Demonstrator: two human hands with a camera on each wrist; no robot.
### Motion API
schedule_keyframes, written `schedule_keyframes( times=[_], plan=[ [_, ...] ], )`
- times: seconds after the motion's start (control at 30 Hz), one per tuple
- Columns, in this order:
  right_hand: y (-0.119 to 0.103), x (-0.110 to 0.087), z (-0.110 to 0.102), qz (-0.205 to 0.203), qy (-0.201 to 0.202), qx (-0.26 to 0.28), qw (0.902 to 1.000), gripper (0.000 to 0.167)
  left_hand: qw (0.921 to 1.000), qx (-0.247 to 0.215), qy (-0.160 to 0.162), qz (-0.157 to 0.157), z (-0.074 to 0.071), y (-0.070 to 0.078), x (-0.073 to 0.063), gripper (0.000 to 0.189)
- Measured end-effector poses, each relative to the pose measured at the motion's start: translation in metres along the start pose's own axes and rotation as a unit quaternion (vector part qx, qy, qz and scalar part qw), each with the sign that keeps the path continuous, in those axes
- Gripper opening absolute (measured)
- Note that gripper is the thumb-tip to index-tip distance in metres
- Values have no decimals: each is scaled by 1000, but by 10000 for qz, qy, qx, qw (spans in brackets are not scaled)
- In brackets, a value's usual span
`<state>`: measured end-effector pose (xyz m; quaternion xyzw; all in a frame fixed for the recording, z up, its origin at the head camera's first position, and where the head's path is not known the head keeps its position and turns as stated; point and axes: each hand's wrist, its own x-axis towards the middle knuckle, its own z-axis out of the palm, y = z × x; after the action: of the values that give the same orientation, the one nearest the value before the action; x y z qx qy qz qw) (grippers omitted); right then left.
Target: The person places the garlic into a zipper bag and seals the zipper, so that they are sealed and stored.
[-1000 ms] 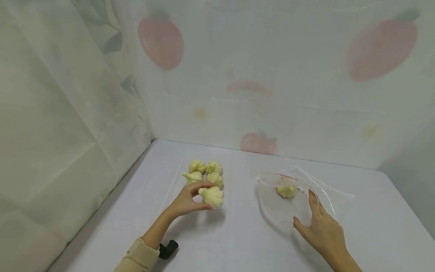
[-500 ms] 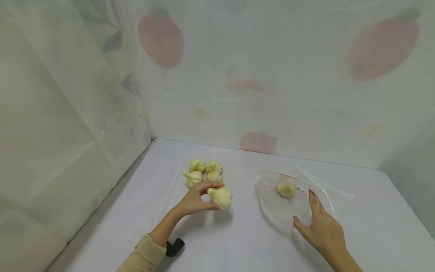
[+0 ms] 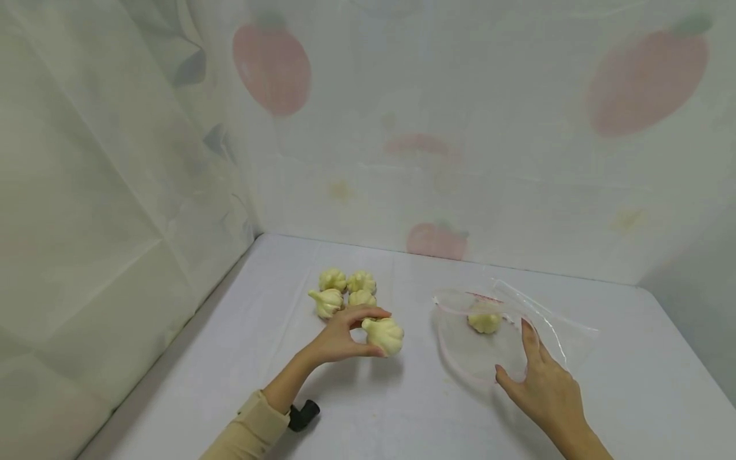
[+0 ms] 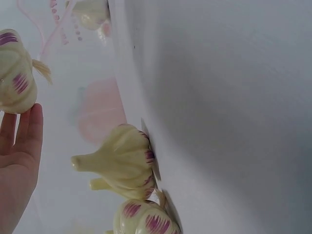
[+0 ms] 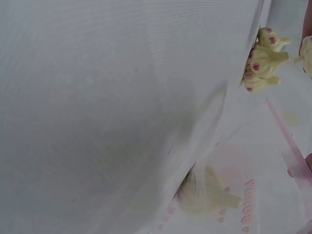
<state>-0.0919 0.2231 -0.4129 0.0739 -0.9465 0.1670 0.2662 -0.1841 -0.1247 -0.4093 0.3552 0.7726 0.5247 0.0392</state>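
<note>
From above, the head camera faces forward and down over the white table toward the printed backdrop, far enough back to take in the left hand and right hand. Both wrist cameras look from low and close (each view lies on its side), sharing the loose garlic bulbs at seven o'clock in the left and two in the right, and the bagged bulb at eleven and five.

The left sleeve is beige, with 1 wide cuff — and beside this cuff shows 1 small black piece, rounded at its end.
</note>
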Motion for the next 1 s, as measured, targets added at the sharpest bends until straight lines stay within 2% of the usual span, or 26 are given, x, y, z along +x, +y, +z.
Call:
schedule_keyframes(
  times=[0.2,0.5,0.73,1.0],
  plan=[
    [-1,1,-1,-3,-17,6,10000,89,9999,90,-93,103,4,2,5,58],
    [-1,0,-1,75,-121,3,9999,90,9991,-166,-199,336,10,5,10,58],
    [-1,1,-1,103,-232,28,9997,89,9981,-196,-240,530,17,2,14,57],
    [3,2,1,-58,-132,-1,9999,90,9974,-140,-315,632,21,4,20,58]
  ],
)
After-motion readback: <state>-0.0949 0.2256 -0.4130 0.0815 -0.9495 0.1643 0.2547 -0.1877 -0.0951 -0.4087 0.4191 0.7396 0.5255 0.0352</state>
